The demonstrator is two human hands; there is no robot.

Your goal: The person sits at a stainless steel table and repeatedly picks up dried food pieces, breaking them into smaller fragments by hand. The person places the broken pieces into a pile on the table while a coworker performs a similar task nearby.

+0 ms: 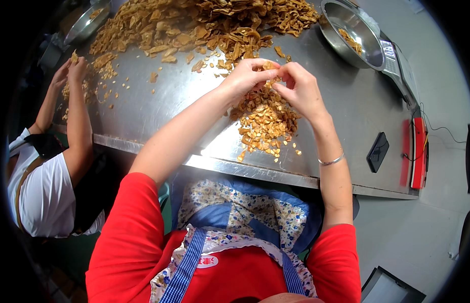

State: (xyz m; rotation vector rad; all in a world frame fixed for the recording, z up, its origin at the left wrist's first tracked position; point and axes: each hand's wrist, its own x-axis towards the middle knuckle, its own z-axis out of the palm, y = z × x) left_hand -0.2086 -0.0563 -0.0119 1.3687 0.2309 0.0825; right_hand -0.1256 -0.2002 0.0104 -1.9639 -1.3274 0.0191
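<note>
Above a metal table [170,113], my left hand [254,75] pinches a yellowish-brown dried piece [269,66], perhaps dried fruit. My right hand [299,87], with a silver bangle on its wrist, meets it from the right, its fingertips at the same piece. Whether its fingers also grip the piece is hard to see. Just below both hands lies a small heap of broken golden-brown bits [269,121]. Beyond them a large pile of flat dried pieces [204,22] spreads over the back of the table.
A steel bowl [352,38] with a few strips stands at the back right, beside a scale [394,64]. A dark phone [378,152] and a red object [419,153] lie at the right. At the left, a co-worker's hands [72,70] hold a piece near another steel bowl [87,22].
</note>
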